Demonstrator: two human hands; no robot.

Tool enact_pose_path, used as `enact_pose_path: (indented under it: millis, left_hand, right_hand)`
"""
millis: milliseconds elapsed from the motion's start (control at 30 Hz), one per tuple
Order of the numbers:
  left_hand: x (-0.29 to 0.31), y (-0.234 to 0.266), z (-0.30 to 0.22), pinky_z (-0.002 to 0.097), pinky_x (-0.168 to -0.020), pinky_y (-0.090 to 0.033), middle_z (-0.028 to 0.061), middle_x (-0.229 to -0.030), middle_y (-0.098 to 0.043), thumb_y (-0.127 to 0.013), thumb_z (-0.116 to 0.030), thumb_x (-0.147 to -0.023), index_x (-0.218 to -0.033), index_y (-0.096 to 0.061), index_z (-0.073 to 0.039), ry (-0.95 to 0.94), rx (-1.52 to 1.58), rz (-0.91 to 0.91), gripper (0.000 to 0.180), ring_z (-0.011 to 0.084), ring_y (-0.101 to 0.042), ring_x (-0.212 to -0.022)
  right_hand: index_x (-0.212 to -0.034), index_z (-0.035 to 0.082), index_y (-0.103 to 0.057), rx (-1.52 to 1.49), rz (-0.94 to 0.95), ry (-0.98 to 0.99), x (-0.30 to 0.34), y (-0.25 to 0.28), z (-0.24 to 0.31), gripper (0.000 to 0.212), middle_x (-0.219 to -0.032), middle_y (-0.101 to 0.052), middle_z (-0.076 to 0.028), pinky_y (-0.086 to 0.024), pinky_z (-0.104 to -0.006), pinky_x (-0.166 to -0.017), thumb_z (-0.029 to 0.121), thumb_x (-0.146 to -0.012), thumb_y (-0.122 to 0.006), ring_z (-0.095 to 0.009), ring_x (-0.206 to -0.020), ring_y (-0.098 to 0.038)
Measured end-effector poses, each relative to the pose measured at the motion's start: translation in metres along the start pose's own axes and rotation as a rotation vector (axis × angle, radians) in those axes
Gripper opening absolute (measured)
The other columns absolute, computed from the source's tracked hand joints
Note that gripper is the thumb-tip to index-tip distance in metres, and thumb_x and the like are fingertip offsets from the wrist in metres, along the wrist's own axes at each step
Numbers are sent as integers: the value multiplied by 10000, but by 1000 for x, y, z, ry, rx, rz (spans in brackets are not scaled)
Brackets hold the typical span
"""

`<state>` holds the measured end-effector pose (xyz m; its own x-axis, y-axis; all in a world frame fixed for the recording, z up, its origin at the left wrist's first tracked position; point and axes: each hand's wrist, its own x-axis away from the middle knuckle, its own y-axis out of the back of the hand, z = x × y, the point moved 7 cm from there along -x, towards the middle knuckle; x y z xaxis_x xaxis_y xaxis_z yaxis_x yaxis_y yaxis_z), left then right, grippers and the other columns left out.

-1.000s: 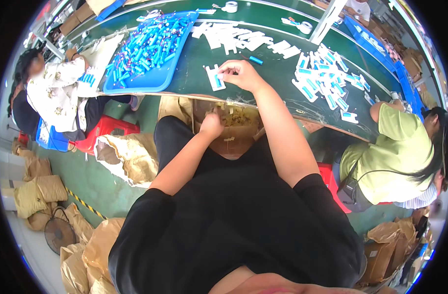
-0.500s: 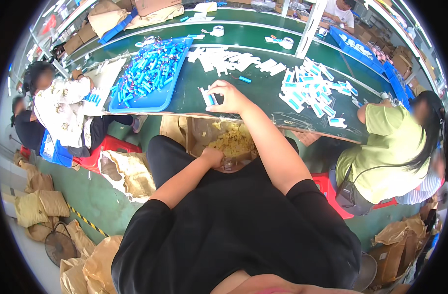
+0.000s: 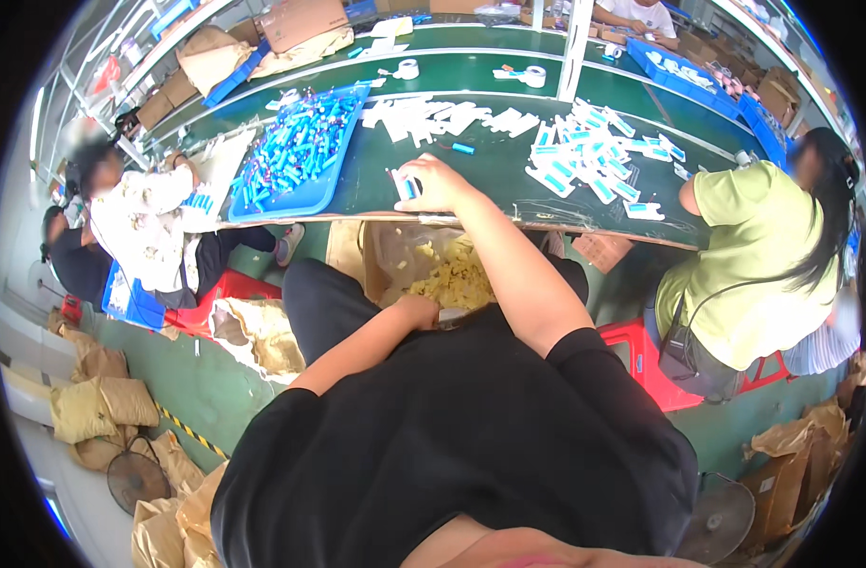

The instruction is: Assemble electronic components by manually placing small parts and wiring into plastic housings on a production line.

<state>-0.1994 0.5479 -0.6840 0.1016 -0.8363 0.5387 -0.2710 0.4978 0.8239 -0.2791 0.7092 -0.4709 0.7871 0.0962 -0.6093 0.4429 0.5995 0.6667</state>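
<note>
My right hand (image 3: 436, 183) is at the near edge of the green table, thumb and fingers closed round a white plastic holder with a blue cylindrical battery (image 3: 409, 187) in it. Low over my lap, my left hand (image 3: 417, 310) is curled beside an open cardboard box (image 3: 376, 260) of yellow scraps (image 3: 454, 276); whatever its fingers hold is hidden. A single blue battery (image 3: 462, 149) lies just beyond my right hand. To the right is a heap of white holders with blue batteries (image 3: 584, 156); farther back are plain white pieces (image 3: 424, 118).
A blue tray (image 3: 310, 196) heaped with blue batteries stands on the left of the table. Tape rolls (image 3: 407, 69) lie farther back. Co-workers sit on my left (image 3: 140, 213) and right (image 3: 750, 256), on red stools. A white post (image 3: 575, 52) rises beyond the table.
The whole view has shifted slightly as my head moved. My right hand keeps the holder and battery at the table edge; my left hand stays low by the box.
</note>
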Motion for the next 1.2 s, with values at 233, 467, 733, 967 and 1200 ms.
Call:
enact_pose_path:
  millis: [233, 467, 733, 967, 1200]
  left_hand:
    - [-20, -29, 42, 431, -860, -571, 132, -1024, -808, -679, -395, -905, -1095, -832, -73, 343, 838, 437, 404, 231, -760, -953]
    - [-31, -31, 48, 430, -847, -575, 135, -1033, -795, -617, -300, -958, -1088, -818, -113, 15, 472, 53, 304, 291, -749, -946]
    - [9, 59, 21, 504, -767, -561, 145, -932, -735, -636, -219, -940, -1041, -755, -85, -215, 307, -461, 207, 393, -706, -883]
    - [148, 232, 52, 430, -624, -563, 105, -794, -656, -655, -58, -809, -924, -718, -69, -304, 272, -1236, 132, 326, -676, -711]
    - [195, 262, 216, 405, -645, -563, 125, -937, -717, -671, -76, -904, -1116, -706, -52, 342, 382, -1495, 216, 253, -693, -674]
  right_hand:
    - [-1167, 65, -746, -66, -137, -152, 3, 12, -11, 603, -1092, -736, -112, -532, -395, -981, 435, -736, -948, -276, -1066, -647]
    - [-1147, 79, -743, -165, -372, -202, 11, 29, -29, 479, -1158, -748, -108, -550, -363, -864, 319, -781, -939, -218, -1014, -669]
    - [-1254, 86, -726, -253, -599, -191, 49, 94, -17, 475, -1314, -713, -99, -552, -346, -907, 223, -833, -899, -202, -1126, -679]
    - [-1205, 5, -743, 575, -573, -723, 136, 260, -46, 474, -1153, -759, -207, -539, -406, -971, 231, -817, -895, -322, -1100, -709]
    - [-1243, -25, -723, 1009, -178, -822, 172, 289, -115, 648, -1289, -698, -265, -497, -473, -1057, 463, -833, -842, -403, -1199, -658]
